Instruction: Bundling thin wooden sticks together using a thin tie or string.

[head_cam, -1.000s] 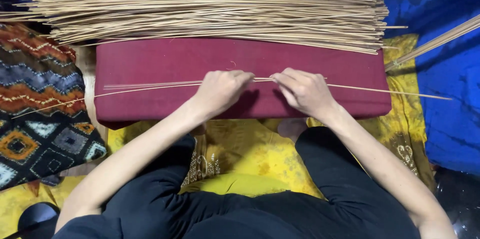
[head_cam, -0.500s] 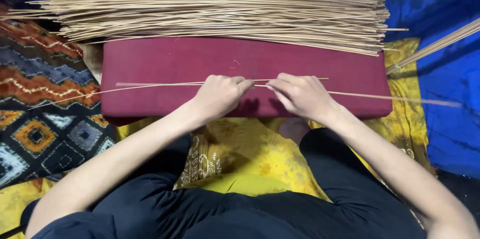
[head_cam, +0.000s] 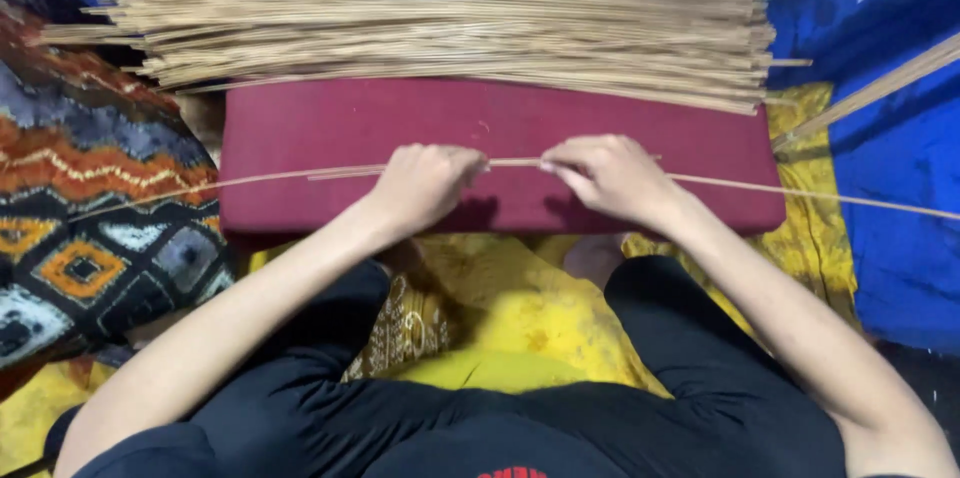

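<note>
— What's the person doing down there?

— Both hands are on the maroon cushion, knuckles up. The left hand is curled over a few thin sticks, fingers closed on them. The right hand pinches the same sticks just beside it, the two hands nearly touching.

— Where do the sticks run?

— Flat across the cushion, side to side. One end pokes out left over the patterned cloth, another reaches far right over the blue cloth.

— And behind them?

— A big bundle of the same pale sticks lies along the cushion's far edge. Yellow fabric shows at the person's lap.
</note>
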